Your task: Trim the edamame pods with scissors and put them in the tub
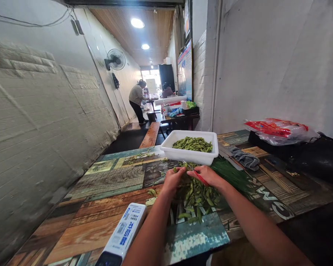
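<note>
My left hand is closed, pinching an edamame pod at its fingertips. Just to its right, my right hand grips a pair of scissors with red handles, their blades pointing toward the left fingers. Whether the blades are apart is too small to tell. Below and between both hands spreads a loose pile of edamame pods on the table, partly covered by my hands. Right beyond them stands a white plastic tub, holding a heap of green pods.
Long green stalks lie right of the pile, near a grey cloth and thin wooden skewers. A white box rests by my left forearm. Red-and-clear plastic packaging sits far right. A person bends over in the background.
</note>
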